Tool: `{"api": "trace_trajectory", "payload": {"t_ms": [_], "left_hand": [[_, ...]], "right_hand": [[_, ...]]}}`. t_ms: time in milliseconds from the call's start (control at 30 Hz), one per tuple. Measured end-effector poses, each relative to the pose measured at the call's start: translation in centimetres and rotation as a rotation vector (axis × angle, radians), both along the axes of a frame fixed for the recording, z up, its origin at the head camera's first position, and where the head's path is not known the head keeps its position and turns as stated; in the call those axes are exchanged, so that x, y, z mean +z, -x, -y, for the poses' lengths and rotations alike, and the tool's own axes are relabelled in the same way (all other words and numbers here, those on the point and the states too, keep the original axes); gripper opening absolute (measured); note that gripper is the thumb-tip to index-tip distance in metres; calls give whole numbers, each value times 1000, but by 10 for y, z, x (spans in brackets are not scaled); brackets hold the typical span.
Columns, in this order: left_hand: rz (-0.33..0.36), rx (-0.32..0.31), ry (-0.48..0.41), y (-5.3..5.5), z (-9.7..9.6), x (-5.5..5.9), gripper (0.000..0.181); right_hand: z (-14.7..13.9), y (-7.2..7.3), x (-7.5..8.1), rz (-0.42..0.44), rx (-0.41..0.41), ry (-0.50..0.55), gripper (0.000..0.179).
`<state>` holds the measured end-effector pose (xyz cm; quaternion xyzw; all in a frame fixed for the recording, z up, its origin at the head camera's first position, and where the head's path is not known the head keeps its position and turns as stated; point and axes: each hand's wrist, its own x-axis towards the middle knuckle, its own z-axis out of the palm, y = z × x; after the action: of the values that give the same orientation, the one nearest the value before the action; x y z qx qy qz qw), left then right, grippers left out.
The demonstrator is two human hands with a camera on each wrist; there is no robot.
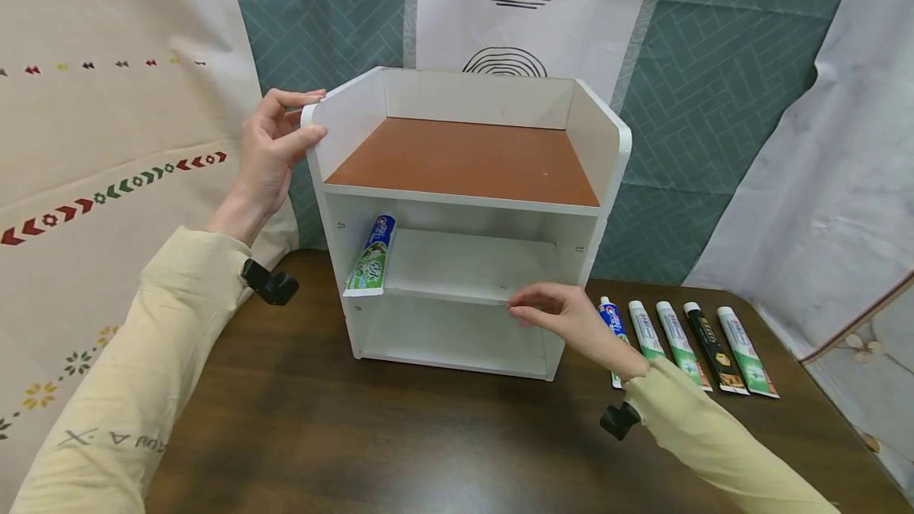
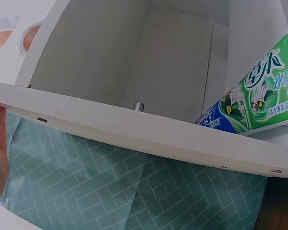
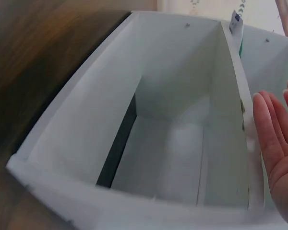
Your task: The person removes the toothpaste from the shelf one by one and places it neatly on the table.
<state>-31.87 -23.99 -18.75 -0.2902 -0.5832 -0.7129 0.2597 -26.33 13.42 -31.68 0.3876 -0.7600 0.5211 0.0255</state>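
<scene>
A white shelf unit (image 1: 457,201) with a brown top board stands on the table. My left hand (image 1: 274,141) grips the upper front corner of its left side panel, thumb in front and fingers behind. On the middle shelf (image 1: 471,264), at the left, lies a blue and green toothpaste tube (image 1: 371,256), its flat end at the front edge; its printed side also shows in the left wrist view. My right hand (image 1: 553,312) is at the right part of that shelf's front edge, holding nothing. In the right wrist view its fingers (image 3: 273,129) look nearly straight beside the shelf edge.
Right of the unit, several toothpaste tubes lie side by side on the dark wooden table (image 1: 400,443): white and green tubes (image 1: 681,343), a black tube (image 1: 714,347) and a blue tube (image 1: 612,320) partly behind my right wrist. Patterned cloths (image 1: 743,101) hang behind.
</scene>
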Motion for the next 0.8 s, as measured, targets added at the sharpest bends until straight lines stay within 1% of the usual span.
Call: {"api": "trace_trajectory", "payload": {"t_ms": [167,300,533,700,800], "left_hand": [[4,-6,-5,0,-1,1,25],[8,-6,-7,0,-2,1,25],[-1,-2,-7,-1,-1,1,25],[-2,-4,-6,0,-1,0,25],[-3,-11,-7,0,-1,-1,25]], "right_hand": [[21,7,8,14,-21,5,18],[38,12,14,28,-9,5,19],[75,40,9,31,32,-38,30],[103,44,12,46,50,-72,32],[116,46,12,83,45,-64,31]]}}
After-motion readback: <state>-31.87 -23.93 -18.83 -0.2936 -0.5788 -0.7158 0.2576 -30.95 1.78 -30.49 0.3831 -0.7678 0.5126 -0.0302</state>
